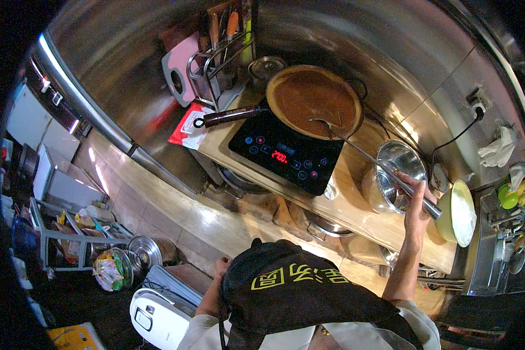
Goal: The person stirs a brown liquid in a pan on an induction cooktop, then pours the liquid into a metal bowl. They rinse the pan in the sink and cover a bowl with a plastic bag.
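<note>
My right hand (415,194) grips the metal handle of a long ladle or spoon (367,157). Its head dips into brown liquid (308,98) near the front rim of a deep frying pan (359,120). The pan rests on a black induction cooker (284,153) with lit red digits, and its dark brown handle points left. Below my right hand stands a shiny steel pot (372,186); just right of the hand is a pale green bowl (446,214) with white contents. My left hand (223,265) hangs low beside my black apron (297,284), partly hidden, its fingers unclear.
A wooden counter (354,218) carries the cooker. Behind it stand a knife rack (210,70), a pink-and-grey cutting board (181,70) and a glass lid (267,66). A red-and-white packet (190,129) lies under the pan handle. A cable runs to a wall plug (478,109).
</note>
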`<state>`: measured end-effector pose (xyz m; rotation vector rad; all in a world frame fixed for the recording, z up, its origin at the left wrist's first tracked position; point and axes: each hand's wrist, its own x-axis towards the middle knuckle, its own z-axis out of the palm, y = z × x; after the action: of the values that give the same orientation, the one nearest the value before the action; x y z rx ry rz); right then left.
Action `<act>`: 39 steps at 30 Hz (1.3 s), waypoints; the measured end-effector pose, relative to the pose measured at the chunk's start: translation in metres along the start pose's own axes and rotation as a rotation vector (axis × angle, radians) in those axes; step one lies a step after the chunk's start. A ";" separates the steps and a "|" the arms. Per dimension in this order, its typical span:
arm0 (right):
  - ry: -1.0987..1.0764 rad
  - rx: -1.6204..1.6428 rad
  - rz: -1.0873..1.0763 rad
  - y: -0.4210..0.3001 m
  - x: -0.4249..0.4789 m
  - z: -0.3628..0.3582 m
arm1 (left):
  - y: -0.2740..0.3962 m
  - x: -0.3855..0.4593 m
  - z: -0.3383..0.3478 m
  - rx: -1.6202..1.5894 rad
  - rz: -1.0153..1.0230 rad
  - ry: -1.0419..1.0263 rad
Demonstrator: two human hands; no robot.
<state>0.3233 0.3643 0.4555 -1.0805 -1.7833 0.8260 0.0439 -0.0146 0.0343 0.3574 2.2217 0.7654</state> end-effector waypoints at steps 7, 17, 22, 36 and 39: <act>0.155 0.531 0.291 0.026 0.014 0.028 | -0.010 0.004 -0.002 0.039 -0.065 -0.037; 0.056 0.944 0.409 0.050 0.032 0.086 | -0.041 0.021 0.010 -0.002 -0.184 -0.011; 0.098 0.792 0.287 0.075 0.042 0.109 | -0.031 0.017 0.008 0.035 -0.133 -0.011; -0.013 -0.113 -0.266 0.061 0.046 0.091 | -0.021 0.004 0.005 -0.024 -0.085 0.029; -0.030 -0.154 -0.230 0.056 0.045 0.079 | -0.033 0.007 0.007 -0.024 -0.055 0.017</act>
<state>0.2591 0.4197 0.3911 -0.9405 -1.9785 0.5758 0.0439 -0.0343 0.0061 0.2772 2.2273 0.7676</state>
